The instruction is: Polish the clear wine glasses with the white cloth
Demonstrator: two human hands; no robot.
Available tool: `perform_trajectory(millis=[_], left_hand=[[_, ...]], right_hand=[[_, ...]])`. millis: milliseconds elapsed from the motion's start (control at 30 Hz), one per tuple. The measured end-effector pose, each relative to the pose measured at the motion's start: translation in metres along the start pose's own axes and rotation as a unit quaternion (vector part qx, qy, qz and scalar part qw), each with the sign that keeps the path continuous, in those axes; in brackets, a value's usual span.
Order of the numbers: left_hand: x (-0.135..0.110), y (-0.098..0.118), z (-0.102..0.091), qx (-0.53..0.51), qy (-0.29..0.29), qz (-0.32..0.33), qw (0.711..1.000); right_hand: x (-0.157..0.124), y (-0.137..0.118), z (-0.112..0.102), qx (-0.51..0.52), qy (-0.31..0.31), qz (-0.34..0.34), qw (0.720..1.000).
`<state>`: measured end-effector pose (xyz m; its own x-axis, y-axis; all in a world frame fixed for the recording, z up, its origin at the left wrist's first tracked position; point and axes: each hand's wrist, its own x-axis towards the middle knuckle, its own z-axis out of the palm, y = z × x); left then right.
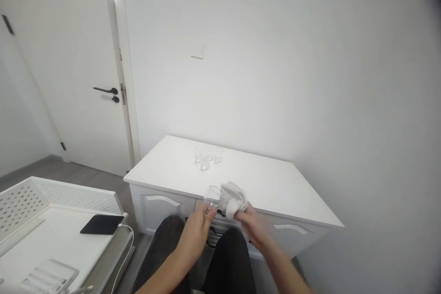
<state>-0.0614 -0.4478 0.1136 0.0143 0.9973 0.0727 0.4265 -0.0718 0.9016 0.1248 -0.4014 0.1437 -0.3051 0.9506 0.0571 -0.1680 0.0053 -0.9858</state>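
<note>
My left hand (200, 223) is closed around the lower part of a clear drinking glass (212, 194), whose rim tilts up and to the right. In my right hand (252, 221) is a crumpled whitish cloth (232, 198), bunched right beside the glass; I cannot tell whether the two touch. Both hands are in front of the near edge of a white cabinet (272, 179), above my knees. Farther back on its top stands a cluster of several clear glasses (208, 155).
On the left, a white side table (69, 234) with a perforated rim (20, 202) carries a black phone (102, 224) on a white cable (131, 239). A white device (51, 275) lies at its front. Behind are a wall and a white door (69, 64).
</note>
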Motion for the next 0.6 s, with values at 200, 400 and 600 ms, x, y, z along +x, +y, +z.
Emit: perform_trajectory(millis=[200, 400, 600], left_hand=[[-0.009, -0.004, 0.026, -0.089, -0.059, -0.033, 0.994], [-0.021, 0.005, 0.007, -0.393, -0.360, -0.056, 0.844], [-0.023, 0.005, 0.019, -0.327, -0.119, 0.012, 0.937]], right_hand=[[-0.016, 0.046, 0.037, 0.047, 0.104, -0.030, 0.993], [-0.021, 0.033, 0.005, -0.012, 0.041, -0.030, 0.999], [-0.037, 0.040, 0.020, -0.077, 0.148, -0.033, 0.986]])
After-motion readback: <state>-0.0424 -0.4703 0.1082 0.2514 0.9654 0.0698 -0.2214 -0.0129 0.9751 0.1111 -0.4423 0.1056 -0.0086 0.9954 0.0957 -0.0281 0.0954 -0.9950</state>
